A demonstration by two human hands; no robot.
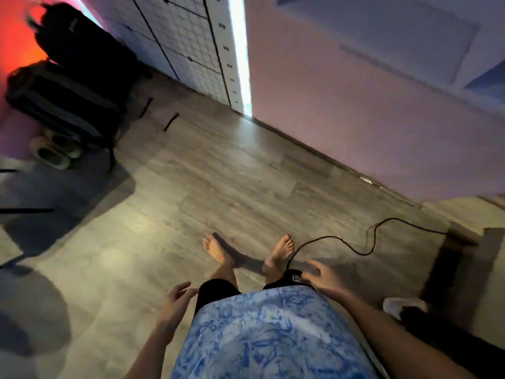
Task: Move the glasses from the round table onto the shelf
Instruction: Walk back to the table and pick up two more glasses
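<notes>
Left hand [175,302], right hand [325,277]: nearest, either side of blue patterned shirt [262,332]; fingers loosely spread, holding nothing.
Bare feet [217,250]: on wood-look floor [191,192].
Black cable [355,248]: just beside the right foot, trailing right.
White slipper [401,306]: near right.
Pair of shoes [54,151], black bags [62,105]: far left.
Gridded chart [185,42]: far wall.
Glasses: location cannot be told.

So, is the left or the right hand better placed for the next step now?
Neither clearly. The left hand and the right hand both hang open and empty at the person's sides. No glasses, round table or shelf is in view, so nothing favours a side.
</notes>
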